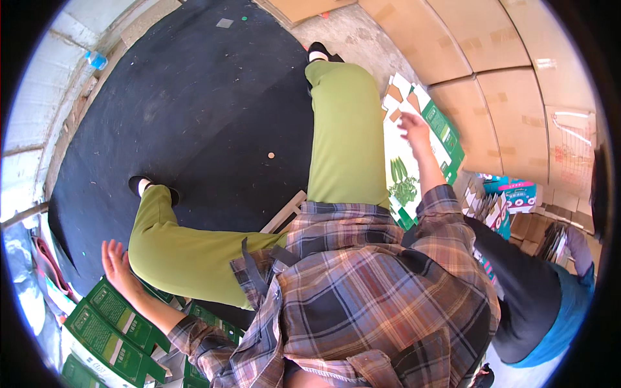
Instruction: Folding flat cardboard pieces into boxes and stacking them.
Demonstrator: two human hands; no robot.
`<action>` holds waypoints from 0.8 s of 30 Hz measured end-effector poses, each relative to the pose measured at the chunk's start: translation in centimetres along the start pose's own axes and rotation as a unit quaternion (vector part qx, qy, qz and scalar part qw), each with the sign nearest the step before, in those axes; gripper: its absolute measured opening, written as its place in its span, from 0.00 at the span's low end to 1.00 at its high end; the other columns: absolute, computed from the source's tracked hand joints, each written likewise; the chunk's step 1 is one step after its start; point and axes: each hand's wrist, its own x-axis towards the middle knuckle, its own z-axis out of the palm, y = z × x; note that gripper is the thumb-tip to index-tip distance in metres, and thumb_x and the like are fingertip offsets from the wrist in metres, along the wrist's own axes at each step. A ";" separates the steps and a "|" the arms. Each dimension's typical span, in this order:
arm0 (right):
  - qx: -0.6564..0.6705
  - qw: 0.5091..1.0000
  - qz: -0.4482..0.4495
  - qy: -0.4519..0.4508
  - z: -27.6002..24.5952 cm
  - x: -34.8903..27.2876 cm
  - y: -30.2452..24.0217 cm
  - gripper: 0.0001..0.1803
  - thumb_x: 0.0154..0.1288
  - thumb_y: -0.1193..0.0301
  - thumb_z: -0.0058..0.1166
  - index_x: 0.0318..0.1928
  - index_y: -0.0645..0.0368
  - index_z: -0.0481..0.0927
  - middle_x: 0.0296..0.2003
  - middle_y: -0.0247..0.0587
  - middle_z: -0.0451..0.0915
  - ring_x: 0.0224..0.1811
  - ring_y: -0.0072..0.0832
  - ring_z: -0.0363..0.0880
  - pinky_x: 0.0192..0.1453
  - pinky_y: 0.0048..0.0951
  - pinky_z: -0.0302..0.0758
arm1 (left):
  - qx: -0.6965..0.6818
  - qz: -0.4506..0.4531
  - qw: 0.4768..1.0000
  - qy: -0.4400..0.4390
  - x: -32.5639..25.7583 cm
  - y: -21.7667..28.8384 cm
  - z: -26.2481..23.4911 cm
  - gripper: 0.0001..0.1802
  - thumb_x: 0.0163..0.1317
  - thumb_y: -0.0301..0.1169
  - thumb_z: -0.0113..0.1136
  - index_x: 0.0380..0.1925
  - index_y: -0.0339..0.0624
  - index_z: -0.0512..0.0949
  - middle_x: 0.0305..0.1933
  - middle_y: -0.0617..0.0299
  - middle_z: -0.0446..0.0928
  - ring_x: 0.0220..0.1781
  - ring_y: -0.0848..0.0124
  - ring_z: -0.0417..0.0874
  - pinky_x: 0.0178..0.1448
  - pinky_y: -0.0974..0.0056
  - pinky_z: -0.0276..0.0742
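Observation:
My left hand (118, 266) is held out beside my left knee, its fingers stretched and nothing in it. Just below it lie green printed cartons (116, 326), several of them stacked with their flaps sticking out. On my other side, my right hand (415, 130) hovers at a stack of flat white-and-green cartons (404, 171) printed with green vegetables. Its fingers look apart and slightly bent, a little blurred, with nothing visible in them. Whether they touch the cartons I cannot tell.
Black matting (213, 110) covers the floor ahead of me. Large brown boxes (482, 39) are piled along the right. Behind my right arm is another person in a blue top (559, 317), near blue-and-pink cartons (517, 194). A plastic bottle (96, 60) lies at the left wall.

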 end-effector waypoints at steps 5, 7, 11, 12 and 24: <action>-0.136 0.980 0.137 -0.039 -0.4 -1.5 14.5 0.16 0.59 0.68 0.57 0.48 0.58 0.78 0.40 0.39 0.80 0.43 0.31 0.81 0.44 0.38 0.77 | 0.072 0.154 0.982 -0.077 -3.2 10.1 4.4 0.21 0.71 0.34 0.47 0.60 0.39 0.69 0.56 0.53 0.74 0.56 0.65 0.76 0.58 0.62 0.71; -0.257 0.964 0.063 -0.007 2.4 -5.1 18.6 0.20 0.56 0.68 0.60 0.50 0.57 0.77 0.45 0.42 0.78 0.46 0.36 0.79 0.47 0.42 0.77 | 0.098 0.174 0.976 -0.084 -2.9 11.7 5.2 0.20 0.70 0.31 0.46 0.60 0.38 0.69 0.55 0.53 0.75 0.56 0.66 0.77 0.57 0.62 0.72; -0.507 0.862 -0.012 0.013 3.6 -9.6 15.5 0.35 0.48 0.69 0.67 0.59 0.54 0.68 0.61 0.47 0.66 0.60 0.49 0.67 0.55 0.51 0.73 | 0.133 0.178 0.943 -0.246 -3.8 11.5 7.7 0.19 0.68 0.23 0.47 0.59 0.37 0.70 0.54 0.54 0.76 0.54 0.68 0.77 0.58 0.65 0.71; -0.538 0.842 0.024 -0.030 3.8 -9.7 14.6 0.43 0.49 0.71 0.64 0.66 0.48 0.58 0.68 0.45 0.53 0.66 0.49 0.58 0.56 0.56 0.70 | 0.132 0.161 0.942 -0.264 -4.4 11.3 8.4 0.19 0.68 0.24 0.47 0.58 0.37 0.71 0.54 0.55 0.76 0.53 0.69 0.77 0.57 0.65 0.72; -0.588 0.807 -0.047 0.005 4.7 -9.9 16.1 0.46 0.54 0.79 0.53 0.72 0.46 0.47 0.71 0.49 0.48 0.68 0.60 0.53 0.55 0.54 0.70 | 0.137 0.031 0.908 -0.395 -6.7 3.8 12.5 0.19 0.65 0.22 0.52 0.56 0.38 0.73 0.49 0.59 0.77 0.48 0.75 0.76 0.54 0.71 0.72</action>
